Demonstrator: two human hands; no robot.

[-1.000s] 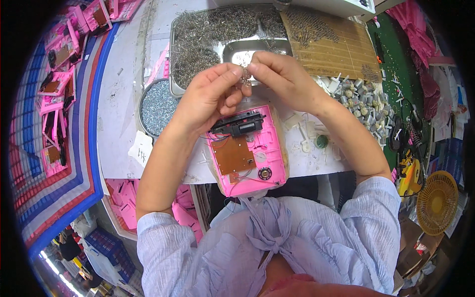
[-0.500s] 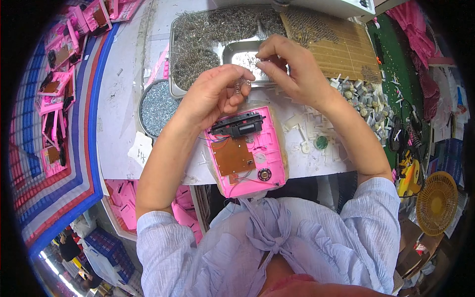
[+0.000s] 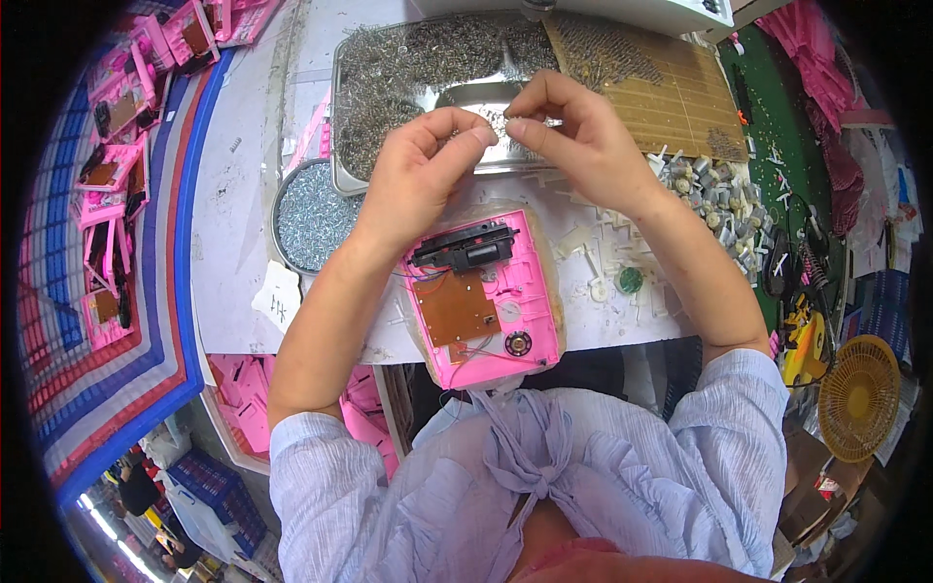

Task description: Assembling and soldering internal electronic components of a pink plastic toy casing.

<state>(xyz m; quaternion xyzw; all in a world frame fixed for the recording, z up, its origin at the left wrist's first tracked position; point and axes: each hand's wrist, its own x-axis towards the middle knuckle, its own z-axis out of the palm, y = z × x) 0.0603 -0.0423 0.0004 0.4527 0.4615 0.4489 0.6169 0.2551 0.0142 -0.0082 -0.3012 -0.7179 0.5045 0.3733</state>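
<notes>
My left hand [image 3: 420, 173] is closed over the front of a metal tray [image 3: 338, 155] of small coil springs [image 3: 389, 58]. Its curled fingers hide the springs they held a moment ago. Thumb and forefinger pinch close to the fingertips of my right hand [image 3: 583, 141]. That hand is pinched too, and whatever sits between its fingertips is too small to make out. Just below both hands, a pink plastic housing [image 3: 536, 291] lies open-side up, touched by neither. Inside are a black mechanism [image 3: 476, 251], a brown circuit board [image 3: 452, 309], thin wires and a round speaker [image 3: 518, 343].
A round tin of small silvery screws [image 3: 316, 216] stands left of the tray. Right of it lies cardboard [image 3: 671, 97] with scattered springs. Small motors [image 3: 724, 209] and white plastic parts [image 3: 598, 282] cover the right side. Pink assemblies [image 3: 117, 175] line striped cloth at left.
My left fingers have turned and closed, so the springs that showed between them are now hidden. Its fingertips have come up closer to my right hand's. The pink housing has not moved.
</notes>
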